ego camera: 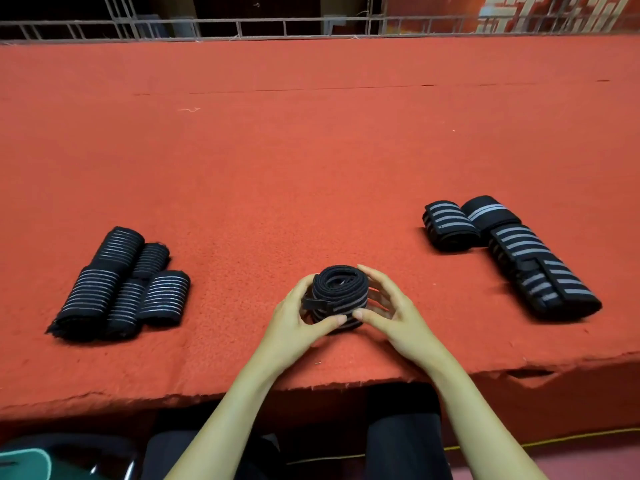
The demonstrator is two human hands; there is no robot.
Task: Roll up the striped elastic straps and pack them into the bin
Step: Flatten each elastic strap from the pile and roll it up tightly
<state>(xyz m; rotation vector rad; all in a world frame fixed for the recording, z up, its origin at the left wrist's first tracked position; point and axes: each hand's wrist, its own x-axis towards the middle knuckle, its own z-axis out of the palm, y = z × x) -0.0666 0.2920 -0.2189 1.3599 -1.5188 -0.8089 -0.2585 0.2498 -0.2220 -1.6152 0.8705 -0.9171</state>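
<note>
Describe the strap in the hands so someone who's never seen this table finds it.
On the red table, near its front edge, between the left pile and right pile, the left hand and right hand hold one coiled strap. Only it stands on end, spiral showing.

Two hands, the left hand (298,313) and the right hand (391,317), hold one coiled strap (337,289) between them. To the left of the grip lie five thin-striped bundles (93,296), packed side by side. To the right of the grip lie three wide-striped bundles (448,221). Whether the longest of these is one piece or two cannot be told.
</note>
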